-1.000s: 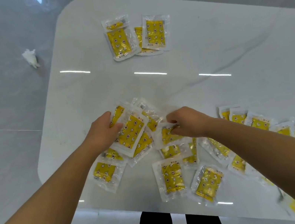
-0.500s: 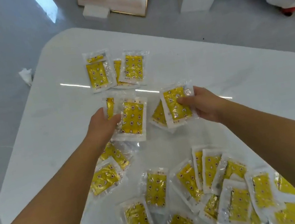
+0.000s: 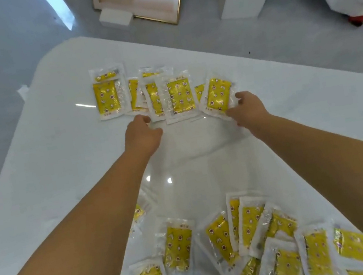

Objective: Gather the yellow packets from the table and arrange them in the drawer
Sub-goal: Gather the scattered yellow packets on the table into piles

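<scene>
While the gathering step is in hand, the head view shows two separate collections on the white bench. A far group of yellow packets lies overlapped in a rough row towards the far edge. A near group of packets lies scattered and overlapping close to the person's body. No drawer appears in this view, so the arranging step is judged not yet begun.

Step and next move (judged): packets are being consolidated into the far group before transfer. The next move calls for squaring that row into a stack both hands can close round. The glossy film wrappers look apt to slide on one another and on the polished bench. The near group also awaits collection.

Hands: the right hand reaches the right end of the far group and grasps the rightmost packet, thumb at its right edge and a finger along its lower edge. This packet sits tilted, overlapping its neighbour; whether it is lifted clear cannot be told. The left hand is loosely curled, with its fingertips at the near edge of the middle packets. Whether it pinches an edge or only touches cannot be told.
</scene>
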`<state>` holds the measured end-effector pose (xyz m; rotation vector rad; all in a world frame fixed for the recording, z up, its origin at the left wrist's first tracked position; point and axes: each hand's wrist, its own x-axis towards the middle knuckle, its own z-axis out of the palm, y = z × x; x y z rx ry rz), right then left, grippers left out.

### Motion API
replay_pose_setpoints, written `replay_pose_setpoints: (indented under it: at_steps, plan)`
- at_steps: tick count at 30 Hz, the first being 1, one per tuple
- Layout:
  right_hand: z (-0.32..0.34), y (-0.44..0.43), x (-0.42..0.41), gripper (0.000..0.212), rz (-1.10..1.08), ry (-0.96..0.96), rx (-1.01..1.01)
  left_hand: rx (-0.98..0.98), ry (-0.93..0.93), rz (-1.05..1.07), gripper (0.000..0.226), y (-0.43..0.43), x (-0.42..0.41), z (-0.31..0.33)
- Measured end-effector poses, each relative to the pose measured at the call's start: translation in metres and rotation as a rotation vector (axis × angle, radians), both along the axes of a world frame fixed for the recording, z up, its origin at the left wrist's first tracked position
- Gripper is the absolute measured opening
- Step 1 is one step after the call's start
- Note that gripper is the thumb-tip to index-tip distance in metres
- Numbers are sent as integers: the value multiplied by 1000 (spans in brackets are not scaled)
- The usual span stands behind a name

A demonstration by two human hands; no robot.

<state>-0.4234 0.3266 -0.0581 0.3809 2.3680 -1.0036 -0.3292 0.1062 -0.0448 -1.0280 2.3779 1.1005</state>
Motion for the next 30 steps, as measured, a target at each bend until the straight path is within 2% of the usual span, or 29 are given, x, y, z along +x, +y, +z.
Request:
replay_pose_setpoints:
  at_steps: [2,4,11,15,19,21,25,27,30]
  plan:
    - [7,-1,24,59,95,64,110,-9,8,-25,42,-2,27,7]
    - [15,-6,53,53,190,102,95,-12,8,-61,35,-8,61,12]
    - [28,-54,150,38,626,6,47,-123,-80,-72,26,-54,174,21]
    - [24,-96,188,39,735,-51,64,-269,-108,-197,34,-85,216,18]
    - [17,-140,216,39,758,-7,120,-426,-93,-307,55,-110,243,15]
    - [15,-159,230,39,806,44,168,-437,-134,-353,68,-122,255,10]
    - [7,-187,252,49,1081,317,284,-484,-233,-436,83,-136,273,2]
    - [2,-198,259,55,1239,399,353,-529,-272,-450,84,-138,278,-2]
    - [-4,-210,266,64,1360,453,470,-520,-356,-422,78,-141,283,-7]
